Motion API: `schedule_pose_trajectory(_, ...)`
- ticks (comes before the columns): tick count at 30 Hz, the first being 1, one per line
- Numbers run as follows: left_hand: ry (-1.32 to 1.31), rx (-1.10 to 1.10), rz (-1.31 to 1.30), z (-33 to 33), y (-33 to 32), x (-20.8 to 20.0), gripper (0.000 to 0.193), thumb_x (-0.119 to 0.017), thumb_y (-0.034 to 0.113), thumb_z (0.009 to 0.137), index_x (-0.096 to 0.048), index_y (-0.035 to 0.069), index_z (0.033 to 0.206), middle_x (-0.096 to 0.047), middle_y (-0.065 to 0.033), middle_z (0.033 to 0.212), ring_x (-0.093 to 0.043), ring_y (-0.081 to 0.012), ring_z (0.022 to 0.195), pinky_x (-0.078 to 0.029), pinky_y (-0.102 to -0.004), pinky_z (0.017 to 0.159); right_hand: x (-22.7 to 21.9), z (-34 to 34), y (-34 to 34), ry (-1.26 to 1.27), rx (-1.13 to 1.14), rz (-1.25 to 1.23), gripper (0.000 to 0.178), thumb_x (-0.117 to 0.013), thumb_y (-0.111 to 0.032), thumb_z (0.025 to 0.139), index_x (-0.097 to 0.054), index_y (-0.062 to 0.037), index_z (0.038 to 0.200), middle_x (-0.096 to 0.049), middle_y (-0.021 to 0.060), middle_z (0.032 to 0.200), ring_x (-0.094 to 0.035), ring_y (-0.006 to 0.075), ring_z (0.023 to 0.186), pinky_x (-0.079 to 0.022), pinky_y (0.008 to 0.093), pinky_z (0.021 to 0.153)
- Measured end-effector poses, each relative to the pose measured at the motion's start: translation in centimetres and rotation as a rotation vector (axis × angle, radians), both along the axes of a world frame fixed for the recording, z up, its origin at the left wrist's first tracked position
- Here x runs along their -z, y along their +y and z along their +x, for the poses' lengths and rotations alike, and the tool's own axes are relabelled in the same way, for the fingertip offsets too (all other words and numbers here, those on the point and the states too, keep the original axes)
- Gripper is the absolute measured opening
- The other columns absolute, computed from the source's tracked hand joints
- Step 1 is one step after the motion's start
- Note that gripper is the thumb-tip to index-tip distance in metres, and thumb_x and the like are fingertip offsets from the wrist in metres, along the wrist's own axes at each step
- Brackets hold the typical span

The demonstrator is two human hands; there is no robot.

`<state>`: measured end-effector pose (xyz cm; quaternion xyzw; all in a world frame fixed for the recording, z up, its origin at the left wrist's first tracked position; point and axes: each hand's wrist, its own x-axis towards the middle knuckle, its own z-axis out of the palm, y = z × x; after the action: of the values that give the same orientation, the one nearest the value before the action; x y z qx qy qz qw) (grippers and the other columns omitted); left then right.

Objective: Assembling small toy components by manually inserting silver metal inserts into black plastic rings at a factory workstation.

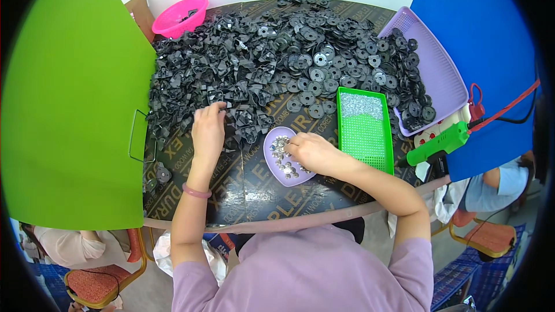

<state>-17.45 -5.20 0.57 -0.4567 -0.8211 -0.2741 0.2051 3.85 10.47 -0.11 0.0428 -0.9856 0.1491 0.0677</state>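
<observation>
My left hand (209,132) reaches into the near edge of a heap of angular black plastic parts (202,60). Its thumb and fingers are pinched together at one black plastic part (228,104). A pink bracelet circles that wrist. Over the right side of a lilac heart-shaped dish (298,180) is my right hand (312,151), fingertips closed down among small round silvery metal pieces (287,169). What those fingertips pinch is hidden. Round black discs (315,88) with center holes lie heaped beyond the dish.
Right of the dish is a green tray (389,138) with many small silvery bits at its far end. A green corded tool (442,141) rests by a power strip (428,136). A lilac basket (442,69) and a pink bowl (173,20) stand farther back. Green and blue panels flank the table.
</observation>
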Motion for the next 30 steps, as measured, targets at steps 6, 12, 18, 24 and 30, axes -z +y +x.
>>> schedule_pose_trajectory(6, -1.204, 0.344, 0.587, 3.0, -0.6, -4.3, 0.017, -0.046, 0.016, 0.095, -0.055, 0.006, 0.106, -0.059, -0.0082, 0.098, -0.058, -0.0212, 0.088, -0.049, -0.0306, 0.073, 0.3, -0.6, 0.4, 0.027, -0.082, 0.150, 0.013, -0.054, -0.004, 0.072, -0.059, -0.0008, 0.084, -0.058, 0.0106, 0.084, -0.058, 0.0262, 0.087, -0.046, 0.0373, 0.077)
schedule_pose_trajectory(12, -2.442, 0.846, 0.717, 6.8, -0.4, -1.5, 0.037, -0.043, 0.037, 0.094, -0.048, 0.007, 0.117, -0.055, -0.0092, 0.100, -0.057, -0.0236, 0.087, -0.051, -0.0319, 0.074, -2.9, 1.4, 0.8, 0.166, 0.294, -0.556, 0.005, -0.063, -0.003, 0.080, -0.060, -0.0001, 0.083, -0.064, 0.0108, 0.078, -0.064, 0.0191, 0.067, -0.050, 0.0271, 0.058)
schedule_pose_trajectory(18, -2.352, 0.847, 0.478, 11.6, 1.3, -1.8, 0.052, -0.033, 0.043, 0.095, -0.042, 0.002, 0.126, -0.056, -0.0116, 0.104, -0.061, -0.0220, 0.080, -0.054, -0.0326, 0.072, -5.5, 2.6, -1.0, 0.627, 0.129, -0.493, 0.016, -0.069, 0.004, 0.071, -0.061, -0.0010, 0.083, -0.062, 0.0104, 0.078, -0.061, 0.0209, 0.068, -0.049, 0.0291, 0.058)
schedule_pose_trajectory(24, -2.211, 0.734, 0.417, 13.0, 0.9, -2.8, 0.054, -0.029, 0.050, 0.094, -0.045, 0.006, 0.121, -0.052, -0.0069, 0.098, -0.057, -0.0198, 0.072, -0.048, -0.0269, 0.057, -4.5, 2.9, -1.7, 0.782, -0.013, -0.102, 0.025, -0.072, -0.002, 0.063, -0.061, -0.0012, 0.085, -0.059, 0.0077, 0.078, -0.059, 0.0226, 0.067, -0.047, 0.0309, 0.056)
schedule_pose_trajectory(30, -2.292, 0.928, 0.513, 12.4, 0.6, -1.2, 0.046, -0.034, 0.041, 0.095, -0.045, 0.006, 0.122, -0.053, -0.0071, 0.102, -0.054, -0.0168, 0.084, -0.046, -0.0270, 0.061, -5.0, 3.0, -2.3, 0.783, -0.050, -0.023, 0.029, -0.067, -0.004, 0.059, -0.062, -0.0002, 0.087, -0.059, 0.0074, 0.078, -0.060, 0.0226, 0.071, -0.048, 0.0305, 0.056)
